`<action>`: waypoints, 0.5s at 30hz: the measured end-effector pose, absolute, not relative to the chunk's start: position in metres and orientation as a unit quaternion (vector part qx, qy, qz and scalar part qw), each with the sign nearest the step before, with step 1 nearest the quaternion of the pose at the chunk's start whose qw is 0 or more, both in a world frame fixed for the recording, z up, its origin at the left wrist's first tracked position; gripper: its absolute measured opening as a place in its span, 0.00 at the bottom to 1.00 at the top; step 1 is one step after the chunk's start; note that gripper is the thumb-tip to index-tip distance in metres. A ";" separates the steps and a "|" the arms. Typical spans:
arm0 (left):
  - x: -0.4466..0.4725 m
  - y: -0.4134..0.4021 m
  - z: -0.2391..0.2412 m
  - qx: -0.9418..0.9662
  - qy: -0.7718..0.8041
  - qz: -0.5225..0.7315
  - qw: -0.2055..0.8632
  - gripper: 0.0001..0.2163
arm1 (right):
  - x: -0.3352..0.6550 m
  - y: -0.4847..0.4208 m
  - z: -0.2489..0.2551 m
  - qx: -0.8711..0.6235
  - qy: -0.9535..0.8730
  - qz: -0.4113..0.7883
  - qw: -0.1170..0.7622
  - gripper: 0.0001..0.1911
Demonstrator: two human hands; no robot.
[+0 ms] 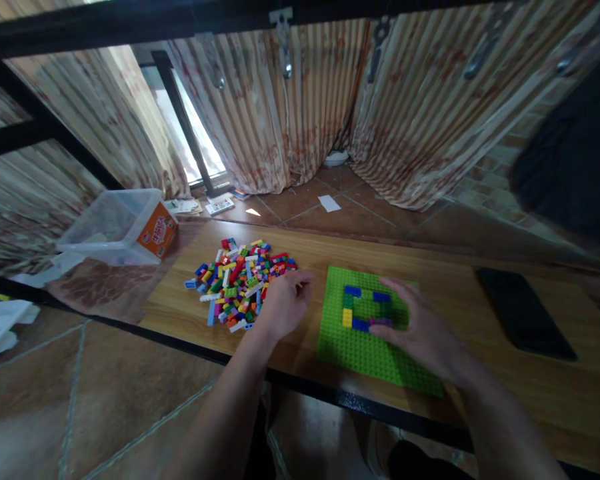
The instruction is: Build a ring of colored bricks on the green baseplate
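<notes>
Brick pile (240, 285) left of baseplate (350, 347)

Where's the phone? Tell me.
The phone lies on the table's far right in the head view, right of the baseplate and the right hand.

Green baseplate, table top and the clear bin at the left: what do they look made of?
Green baseplate: likely moulded plastic, matte, with a stud grid. Table top: wood-look, probably laminate, smooth with printed grain. Clear bin: translucent plastic; its far wall shows through.

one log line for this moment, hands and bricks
left hand: at edge of loose brick pile | right hand: resting on green baseplate by blue bricks | table: wooden
</notes>
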State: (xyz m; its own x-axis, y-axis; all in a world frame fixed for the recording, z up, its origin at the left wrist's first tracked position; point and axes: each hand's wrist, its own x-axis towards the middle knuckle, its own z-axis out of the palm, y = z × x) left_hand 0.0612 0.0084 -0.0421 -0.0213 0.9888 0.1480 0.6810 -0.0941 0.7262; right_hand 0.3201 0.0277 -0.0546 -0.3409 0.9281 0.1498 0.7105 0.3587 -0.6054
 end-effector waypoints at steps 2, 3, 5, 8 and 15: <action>0.045 0.011 -0.041 0.651 0.650 0.330 0.214 0.15 | 0.320 0.026 -0.062 -0.499 -0.812 0.222 0.205 0.42; 0.038 0.011 -0.040 0.651 0.656 0.322 0.205 0.16 | 0.320 0.027 -0.066 -0.495 -0.819 0.217 0.192 0.42; 0.028 0.010 -0.038 0.662 0.660 0.301 0.190 0.18 | 0.321 0.028 -0.074 -0.492 -0.827 0.207 0.176 0.42; 0.019 0.006 -0.036 0.691 0.647 0.266 0.183 0.20 | 0.323 0.031 -0.081 -0.498 -0.826 0.208 0.164 0.39; -0.005 0.001 -0.025 0.607 0.719 0.303 0.154 0.17 | 0.326 0.036 -0.089 -0.500 -0.823 0.202 0.180 0.35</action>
